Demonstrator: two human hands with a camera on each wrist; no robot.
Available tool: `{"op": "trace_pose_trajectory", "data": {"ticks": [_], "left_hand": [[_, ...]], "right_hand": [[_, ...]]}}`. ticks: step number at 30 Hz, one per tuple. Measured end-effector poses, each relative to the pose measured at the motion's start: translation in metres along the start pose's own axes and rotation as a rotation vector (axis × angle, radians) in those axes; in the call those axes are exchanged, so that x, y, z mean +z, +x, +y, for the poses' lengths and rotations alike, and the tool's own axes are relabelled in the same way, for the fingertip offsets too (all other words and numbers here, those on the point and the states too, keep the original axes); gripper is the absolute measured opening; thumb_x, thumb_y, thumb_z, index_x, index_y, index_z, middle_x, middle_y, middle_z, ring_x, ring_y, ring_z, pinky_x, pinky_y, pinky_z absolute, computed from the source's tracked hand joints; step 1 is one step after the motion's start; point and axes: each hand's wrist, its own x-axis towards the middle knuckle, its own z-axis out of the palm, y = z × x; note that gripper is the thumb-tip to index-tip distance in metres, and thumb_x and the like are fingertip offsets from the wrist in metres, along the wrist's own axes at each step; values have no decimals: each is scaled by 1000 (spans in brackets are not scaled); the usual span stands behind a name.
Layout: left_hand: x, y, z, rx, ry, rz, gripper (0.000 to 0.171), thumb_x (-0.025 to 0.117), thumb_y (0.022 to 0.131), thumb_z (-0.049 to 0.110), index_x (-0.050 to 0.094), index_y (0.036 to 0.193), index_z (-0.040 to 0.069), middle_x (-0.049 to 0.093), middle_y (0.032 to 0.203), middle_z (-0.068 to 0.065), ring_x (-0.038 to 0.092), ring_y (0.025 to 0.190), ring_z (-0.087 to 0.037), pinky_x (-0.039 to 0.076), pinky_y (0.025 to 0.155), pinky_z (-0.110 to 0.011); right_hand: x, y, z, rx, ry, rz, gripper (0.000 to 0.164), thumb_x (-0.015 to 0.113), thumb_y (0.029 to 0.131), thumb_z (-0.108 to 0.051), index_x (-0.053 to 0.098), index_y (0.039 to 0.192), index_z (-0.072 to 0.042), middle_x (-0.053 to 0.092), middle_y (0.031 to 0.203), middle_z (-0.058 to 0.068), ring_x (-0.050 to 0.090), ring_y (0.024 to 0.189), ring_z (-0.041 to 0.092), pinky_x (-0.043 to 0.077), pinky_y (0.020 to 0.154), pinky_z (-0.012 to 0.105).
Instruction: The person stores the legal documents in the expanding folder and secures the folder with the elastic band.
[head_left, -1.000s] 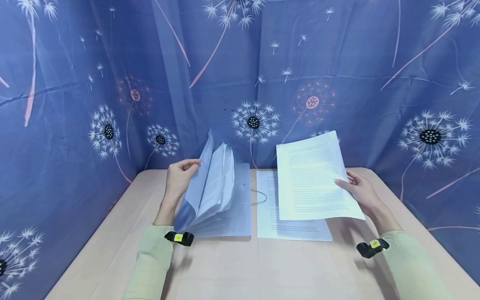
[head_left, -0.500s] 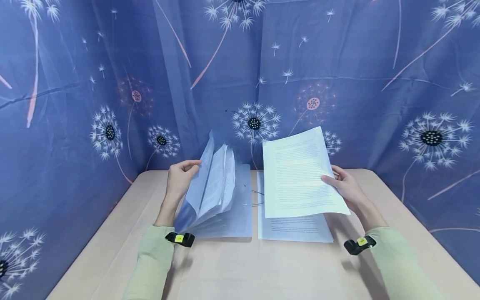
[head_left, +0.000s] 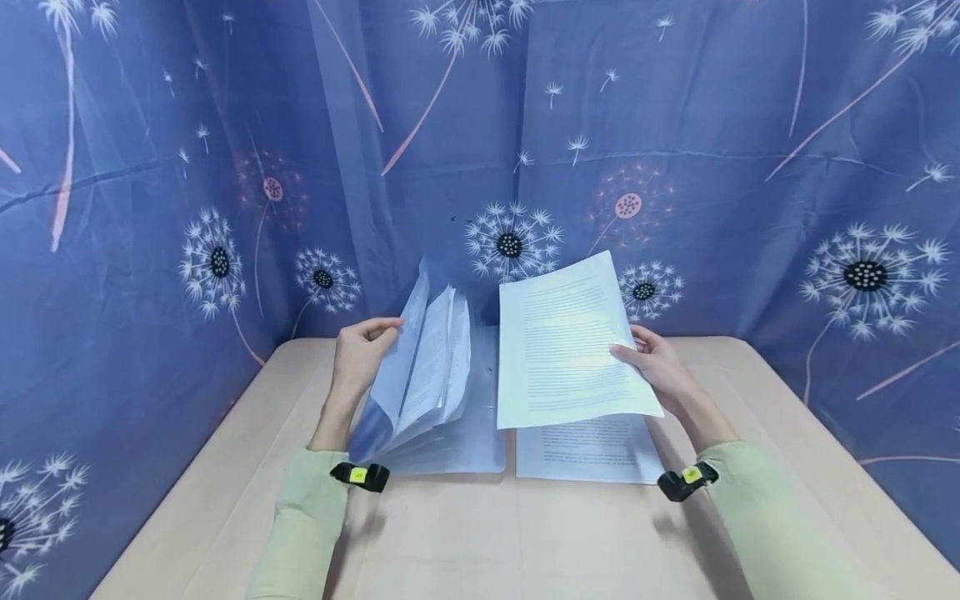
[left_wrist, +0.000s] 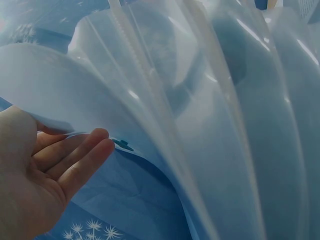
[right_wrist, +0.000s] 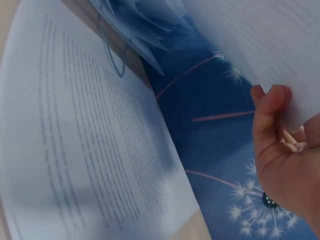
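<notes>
My left hand (head_left: 362, 354) pinches the cover edge of a translucent blue expanding file folder (head_left: 480, 442), holding it raised. Its clear pockets (left_wrist: 215, 115) fan apart in the left wrist view, and printed papers (head_left: 431, 358) show inside. With thumb and fingers my right hand (head_left: 656, 371) grips a printed sheet of paper (head_left: 570, 342) by its right edge, tilted up above the table. That sheet overlaps the folder's right edge in the head view. Below it lies another printed paper (head_left: 588, 454), flat on the table and partly hidden.
A pale table (head_left: 450, 533) bears everything. Blue curtains with dandelion prints (head_left: 480, 125) stand close behind and at both sides. An elastic cord loop (right_wrist: 120, 70) sticks out from the folder over the lying paper in the right wrist view.
My right hand has carried the held sheet leftward, from above the lying paper toward the folder, covering the cord loop in the head view. My left hand and the folder stay still.
</notes>
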Motion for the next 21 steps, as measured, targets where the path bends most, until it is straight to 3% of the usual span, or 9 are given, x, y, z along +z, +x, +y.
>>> {"op": "trace_pose_trajectory", "data": {"ticks": [9, 21], "left_hand": [[1, 0, 1, 2, 5, 9, 23, 62, 92, 18, 78, 108, 13, 76, 95, -12, 31, 53, -12, 37, 58, -27], [0, -1, 3, -1, -13, 8, 23, 62, 91, 16, 79, 107, 14, 75, 91, -13, 29, 51, -11, 37, 58, -27]], "right_hand": [[20, 11, 2, 24, 0, -2, 60, 60, 99, -14, 33, 151, 1, 71, 95, -8, 72, 80, 11, 59, 70, 31], [38, 18, 3, 75, -53, 8, 58, 60, 99, -15, 34, 149, -1, 70, 92, -8, 72, 78, 11, 59, 70, 31]]}}
